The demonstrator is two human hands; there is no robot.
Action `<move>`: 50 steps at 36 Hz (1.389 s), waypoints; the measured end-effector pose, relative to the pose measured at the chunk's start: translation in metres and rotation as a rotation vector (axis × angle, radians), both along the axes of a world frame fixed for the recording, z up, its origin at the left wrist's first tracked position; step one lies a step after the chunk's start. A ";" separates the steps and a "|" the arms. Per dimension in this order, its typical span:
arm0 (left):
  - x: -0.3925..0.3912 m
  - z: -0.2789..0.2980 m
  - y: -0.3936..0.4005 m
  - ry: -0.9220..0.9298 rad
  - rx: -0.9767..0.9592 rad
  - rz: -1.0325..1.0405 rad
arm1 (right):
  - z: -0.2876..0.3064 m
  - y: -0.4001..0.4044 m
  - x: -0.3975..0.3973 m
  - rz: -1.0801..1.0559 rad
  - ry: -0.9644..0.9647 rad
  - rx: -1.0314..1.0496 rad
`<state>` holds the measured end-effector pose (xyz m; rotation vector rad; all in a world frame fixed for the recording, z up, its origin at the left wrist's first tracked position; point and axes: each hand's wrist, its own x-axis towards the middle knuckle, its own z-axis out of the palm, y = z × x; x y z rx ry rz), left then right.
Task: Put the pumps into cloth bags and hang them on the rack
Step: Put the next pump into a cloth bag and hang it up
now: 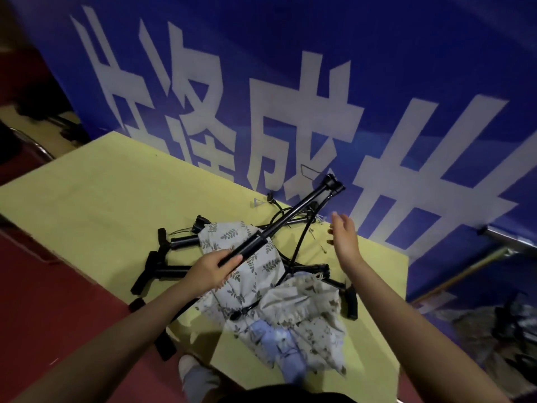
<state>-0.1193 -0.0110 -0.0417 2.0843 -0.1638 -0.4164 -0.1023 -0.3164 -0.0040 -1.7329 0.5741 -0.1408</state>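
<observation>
Left hand (210, 270) is gripping a black pump (279, 225) by the lower end of its barrel, fingers curled around it, thumb lying on top. The pump is angling up and away to the right, lifted off the table (87, 199), its far end (332, 184) reaching toward the blue banner (290, 68). A thin black hose (299, 248) is hanging down from the far end toward the pile.

Right hand (344, 237) is hovering over the right side of the table, fingers straight and relaxed, holding nothing, apart from the pump.

Leaf-print cloth bag (247, 257) is lying on the table right under the held pump, crumpled. A second, beige bag (305, 312) is lying just beside it toward the near edge, partly hanging over that edge, with a light blue cloth (279, 341) on it.

More pumps are lying on the table: two to the left of the leaf-print bag with T-handles (148, 269) pointing left, one (348, 298) to the right of the beige bag. Hoses are tangling behind the bags near the banner.

Table is yellow-green, sitting on a red floor (43, 301). Banner with big white characters is standing right behind the table. A shoe (189, 370) is showing at the bottom. Rack: can't tell which item it is from this view.
</observation>
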 end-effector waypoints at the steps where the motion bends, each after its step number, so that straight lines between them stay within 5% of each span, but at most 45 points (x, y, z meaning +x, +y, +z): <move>1: -0.002 0.002 0.001 -0.011 0.006 -0.007 | 0.006 -0.003 0.004 -0.038 -0.015 0.023; 14: -0.014 0.022 0.003 -0.098 0.144 -0.099 | 0.057 -0.035 0.009 -0.059 -0.163 0.014; 28: -0.021 0.039 -0.005 -0.052 0.222 -0.267 | 0.065 -0.056 -0.009 -0.082 -0.102 0.111; 50: -0.015 0.067 -0.006 -0.269 0.477 -0.331 | 0.076 -0.054 -0.037 -0.063 -0.128 0.065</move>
